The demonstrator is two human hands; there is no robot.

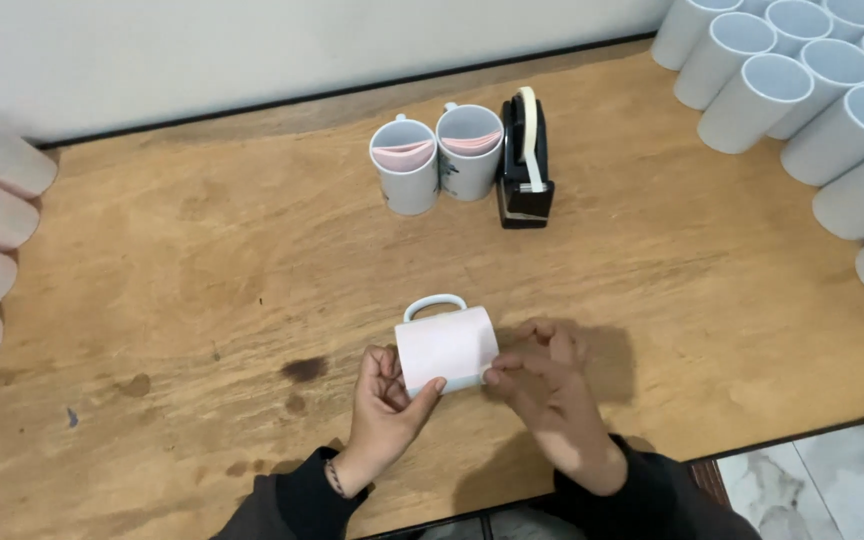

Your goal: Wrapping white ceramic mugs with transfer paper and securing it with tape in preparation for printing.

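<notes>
Pressing pale pink sheet (pixel 444 345) round white mug (pixel 442 340) lying sideways on counter (pixel 202 250): our left hand (pixel 384 405) pins near edge, right hand (pixel 552 385) smooths wrap; tape dispenser (pixel 525 160) stands ready behind.

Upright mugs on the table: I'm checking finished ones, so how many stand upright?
2: one upright mug beside the other, left of the tape dispenser. More may be out of frame.

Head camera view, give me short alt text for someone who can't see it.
Two hands, left hand and right hand, hold a white mug wrapped in pale paper on its side on a wooden table. Behind stand two upright mugs and a black tape dispenser.
</notes>
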